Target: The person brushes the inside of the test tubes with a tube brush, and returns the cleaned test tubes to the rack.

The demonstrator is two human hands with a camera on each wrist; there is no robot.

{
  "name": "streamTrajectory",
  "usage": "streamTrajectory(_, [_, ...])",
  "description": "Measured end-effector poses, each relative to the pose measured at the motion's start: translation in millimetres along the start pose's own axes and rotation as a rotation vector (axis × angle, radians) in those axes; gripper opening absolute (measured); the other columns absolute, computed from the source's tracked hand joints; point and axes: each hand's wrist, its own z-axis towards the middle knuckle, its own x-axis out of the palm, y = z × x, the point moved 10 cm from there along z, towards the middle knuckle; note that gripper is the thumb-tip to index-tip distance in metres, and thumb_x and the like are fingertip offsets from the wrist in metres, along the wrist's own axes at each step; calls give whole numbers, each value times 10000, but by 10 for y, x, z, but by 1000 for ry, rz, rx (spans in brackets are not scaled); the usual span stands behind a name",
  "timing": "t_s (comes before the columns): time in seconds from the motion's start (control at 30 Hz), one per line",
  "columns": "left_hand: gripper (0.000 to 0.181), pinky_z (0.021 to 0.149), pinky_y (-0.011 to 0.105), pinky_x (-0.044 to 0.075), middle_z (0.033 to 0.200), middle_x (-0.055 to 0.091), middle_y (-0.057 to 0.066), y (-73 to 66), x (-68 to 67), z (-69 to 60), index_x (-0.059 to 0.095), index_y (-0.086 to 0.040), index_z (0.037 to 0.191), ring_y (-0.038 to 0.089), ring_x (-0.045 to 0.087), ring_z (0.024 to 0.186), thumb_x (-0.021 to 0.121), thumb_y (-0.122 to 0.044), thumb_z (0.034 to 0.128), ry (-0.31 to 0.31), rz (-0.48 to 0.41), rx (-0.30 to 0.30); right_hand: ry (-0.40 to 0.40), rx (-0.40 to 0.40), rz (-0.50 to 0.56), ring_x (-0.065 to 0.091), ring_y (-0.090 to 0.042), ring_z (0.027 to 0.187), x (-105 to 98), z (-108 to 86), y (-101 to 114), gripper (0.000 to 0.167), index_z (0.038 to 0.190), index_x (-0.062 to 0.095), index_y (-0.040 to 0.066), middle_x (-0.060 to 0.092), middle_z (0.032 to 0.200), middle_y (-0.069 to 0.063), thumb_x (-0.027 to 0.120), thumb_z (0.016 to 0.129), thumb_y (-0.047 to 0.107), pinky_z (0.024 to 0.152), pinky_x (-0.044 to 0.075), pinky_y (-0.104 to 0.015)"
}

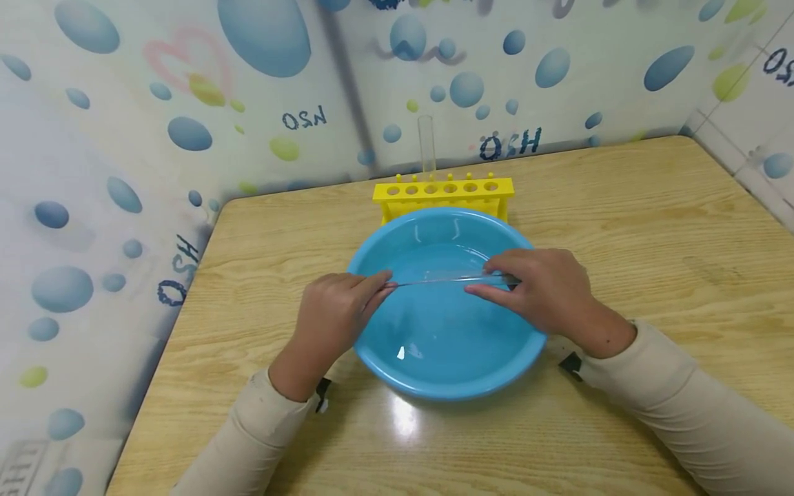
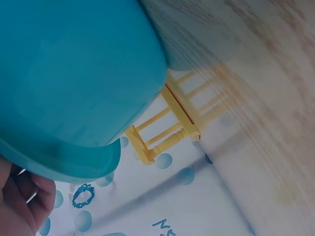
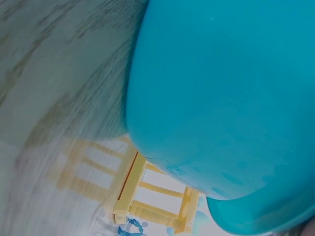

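Note:
My left hand pinches the end of a thin wire handle, seemingly a test tube brush. The wire runs level to the right, into a clear glass test tube. My right hand holds that tube between thumb and fingers, and a dark patch, perhaps bristles, shows by the palm. Both hands are above a light blue basin with water in it. In the left wrist view, curled fingers of the left hand show beside the basin's rim; the tube and brush are hidden there.
Behind the basin stands a yellow test tube rack, with one clear test tube upright at its back. The wooden table meets a patterned wall at the rear and left.

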Motion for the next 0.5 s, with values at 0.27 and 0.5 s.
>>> streamTrajectory(0.27, [187, 486, 241, 470, 658, 711, 3, -5, 34, -3, 783, -110, 981, 149, 605, 523, 799, -247, 855, 26, -16, 21, 7, 5, -4, 531, -57, 548, 11, 7, -5, 268, 878, 779, 187, 691, 682, 56, 829, 793, 436, 462, 334, -221])
streamTrajectory(0.5, [166, 509, 254, 498, 691, 728, 6, -3, 46, -7, 775, -99, 966, 151, 642, 555, 793, -227, 862, 37, -48, 13, 9, 2, -2, 585, -71, 570, 12, 1, 2, 285, 884, 780, 195, 736, 751, 50, 819, 795, 463, 467, 351, -215])
